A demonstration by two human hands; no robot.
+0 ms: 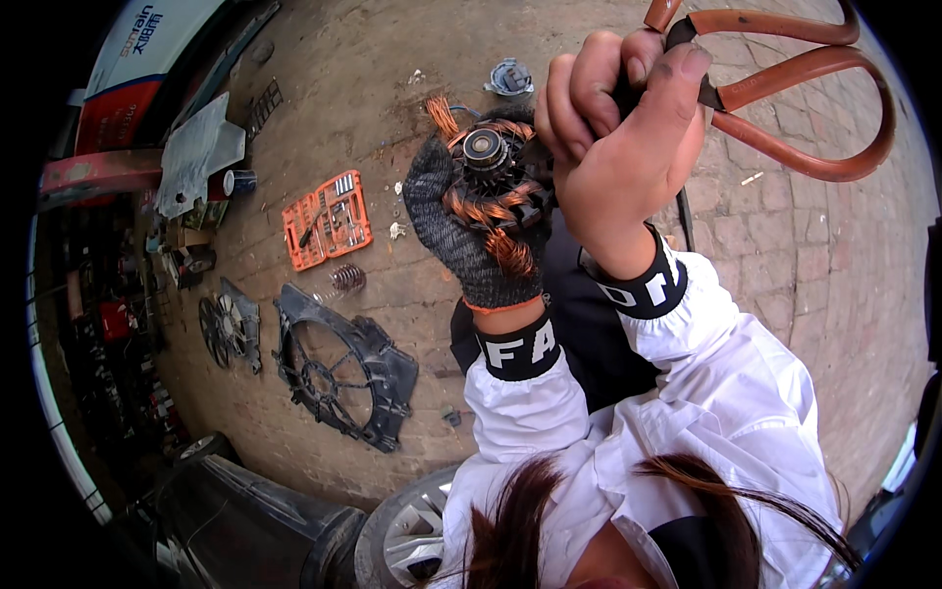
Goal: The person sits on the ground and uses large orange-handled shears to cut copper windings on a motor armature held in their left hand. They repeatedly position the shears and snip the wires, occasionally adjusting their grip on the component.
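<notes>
The gloved left hand (439,218) supports the copper-wound alternator core (489,177) from its left side, above the brick floor (780,255); its fingers clasp the part, tips hidden. The bare right hand (623,147), immediately right, is clenched on orange-handled scissors (785,77), fingers curled together, thumb pressed down (blades obscured from here). An open orange tool case (329,221) lies left.

An orange tool case (323,224) lay open on the brick floor (785,255), a coil spring (347,279) near it. Below the spring lay a black fan shroud (386,371), with a dark fan (241,319) to its left. A spoked wheel (407,535) showed beside a dark, glossy panel (255,520).
</notes>
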